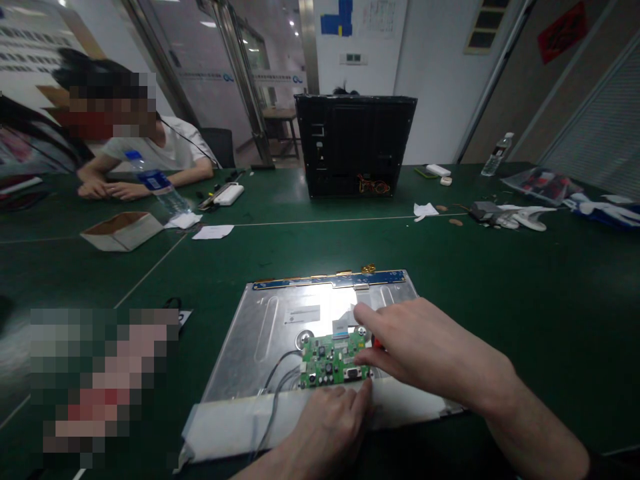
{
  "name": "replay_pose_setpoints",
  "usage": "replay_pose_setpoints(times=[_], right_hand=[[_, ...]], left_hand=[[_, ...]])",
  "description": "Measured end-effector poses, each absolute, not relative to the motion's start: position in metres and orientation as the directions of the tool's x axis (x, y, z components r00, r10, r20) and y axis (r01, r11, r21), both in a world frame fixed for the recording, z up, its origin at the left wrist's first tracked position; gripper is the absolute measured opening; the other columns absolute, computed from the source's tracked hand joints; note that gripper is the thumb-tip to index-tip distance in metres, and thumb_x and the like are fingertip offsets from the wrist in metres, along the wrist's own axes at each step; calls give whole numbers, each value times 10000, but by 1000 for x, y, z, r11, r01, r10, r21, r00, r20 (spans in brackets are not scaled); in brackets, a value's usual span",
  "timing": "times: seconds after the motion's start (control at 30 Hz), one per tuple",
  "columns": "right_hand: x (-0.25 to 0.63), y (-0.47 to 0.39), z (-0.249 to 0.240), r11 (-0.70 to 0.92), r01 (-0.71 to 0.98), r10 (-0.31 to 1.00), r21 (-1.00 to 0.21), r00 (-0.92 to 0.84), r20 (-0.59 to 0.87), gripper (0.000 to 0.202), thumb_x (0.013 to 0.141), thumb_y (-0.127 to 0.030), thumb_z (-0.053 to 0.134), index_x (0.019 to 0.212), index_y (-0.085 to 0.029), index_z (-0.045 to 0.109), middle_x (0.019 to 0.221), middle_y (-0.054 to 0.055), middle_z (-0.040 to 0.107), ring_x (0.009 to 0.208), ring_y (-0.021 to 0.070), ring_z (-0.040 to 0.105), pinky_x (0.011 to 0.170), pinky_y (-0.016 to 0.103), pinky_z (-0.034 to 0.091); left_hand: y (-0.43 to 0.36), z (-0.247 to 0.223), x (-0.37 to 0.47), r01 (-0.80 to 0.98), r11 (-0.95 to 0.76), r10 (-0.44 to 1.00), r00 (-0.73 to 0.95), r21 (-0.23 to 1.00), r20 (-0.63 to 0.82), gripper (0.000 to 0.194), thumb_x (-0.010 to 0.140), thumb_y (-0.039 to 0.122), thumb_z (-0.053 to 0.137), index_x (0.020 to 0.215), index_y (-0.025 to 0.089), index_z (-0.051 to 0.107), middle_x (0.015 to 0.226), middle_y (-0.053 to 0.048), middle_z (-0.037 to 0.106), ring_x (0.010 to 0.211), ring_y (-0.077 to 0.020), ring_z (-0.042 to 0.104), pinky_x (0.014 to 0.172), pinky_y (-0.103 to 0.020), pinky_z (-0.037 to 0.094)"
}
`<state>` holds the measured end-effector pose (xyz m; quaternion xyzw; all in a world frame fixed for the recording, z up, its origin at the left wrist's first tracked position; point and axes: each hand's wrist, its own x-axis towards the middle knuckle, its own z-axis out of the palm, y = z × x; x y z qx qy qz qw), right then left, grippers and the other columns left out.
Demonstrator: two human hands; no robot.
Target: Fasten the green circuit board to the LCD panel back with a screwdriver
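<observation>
In front of me a flat metal-backed display panel [250, 333] lies on the table. A green circuit board [325, 353] sits on its back, with grey cables [278, 380] running from its left side. My left hand [333, 423] rests low on the panel, its fingers curled and one fingertip at the board's lower right corner; what they pinch, if anything, is hidden. My right hand [415, 347] is over the board's right side, thumb and forefinger apart, the other fingers out of sight. A small red thing [377, 343] shows within its grasp, mostly covered.
A black monitor housing [355, 147] stands at the back. To the left are an open box [123, 233], a water bottle [155, 183] and a seated person [165, 143]. Gloves [520, 217] and another bottle [497, 155] are at the right.
</observation>
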<state>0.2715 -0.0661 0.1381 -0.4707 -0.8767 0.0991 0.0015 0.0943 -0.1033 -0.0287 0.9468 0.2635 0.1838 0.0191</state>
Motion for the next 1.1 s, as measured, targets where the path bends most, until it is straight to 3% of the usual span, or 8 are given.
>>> replay_pose_setpoints(times=[0.17, 0.37, 0.53, 0.77, 0.93, 1.1], right_hand=[[272, -66, 137, 553, 822, 823, -132, -564, -61, 212, 920, -383, 523, 994, -190, 569, 753, 28, 674, 607, 179, 592, 506, 283, 319], [276, -68, 138, 612, 759, 773, -222, -634, -37, 203, 871, -211, 496, 1060, -148, 533, 806, 50, 674, 644, 170, 566, 543, 298, 341], [280, -69, 139, 654, 704, 723, -278, -689, -43, 229, 855, -179, 495, 1081, -143, 509, 905, 77, 662, 748, 176, 586, 626, 294, 403], [274, -68, 140, 589, 771, 784, -243, -618, -61, 340, 835, -328, 646, 1108, -158, 535, 872, 55, 686, 719, 196, 620, 565, 294, 370], [273, -66, 136, 581, 800, 807, -149, -590, -20, 272, 898, -446, 555, 951, -182, 593, 693, 21, 656, 589, 183, 591, 489, 296, 271], [275, -68, 138, 598, 779, 790, -188, -612, -26, 156, 912, -279, 493, 993, -169, 567, 747, 30, 665, 595, 160, 568, 516, 292, 305]], left_hand=[[-104, -28, 94, 499, -855, 516, 788, 143, 337, 211, 951, 143, 350, 1128, 96, 454, 631, -28, 635, 475, -185, 576, 423, -265, 423], [-105, -26, 95, 508, -846, 532, 790, 161, 305, 192, 928, 120, 364, 1100, 119, 451, 618, -16, 625, 457, -188, 565, 408, -271, 392], [-105, -27, 94, 510, -844, 536, 790, 167, 299, 192, 915, 111, 383, 1097, 122, 446, 591, 0, 603, 437, -185, 550, 407, -270, 376], [-104, -28, 95, 497, -849, 528, 790, 178, 312, 151, 922, 118, 392, 1060, 133, 451, 603, 1, 605, 450, -179, 566, 410, -262, 377], [-104, -27, 94, 501, -849, 528, 790, 169, 313, 137, 924, 139, 416, 1057, 134, 449, 610, -3, 613, 450, -185, 571, 415, -270, 390], [-105, -29, 94, 507, -847, 531, 793, 160, 298, 143, 904, 131, 442, 1047, 140, 446, 586, 11, 595, 442, -184, 561, 411, -268, 381]])
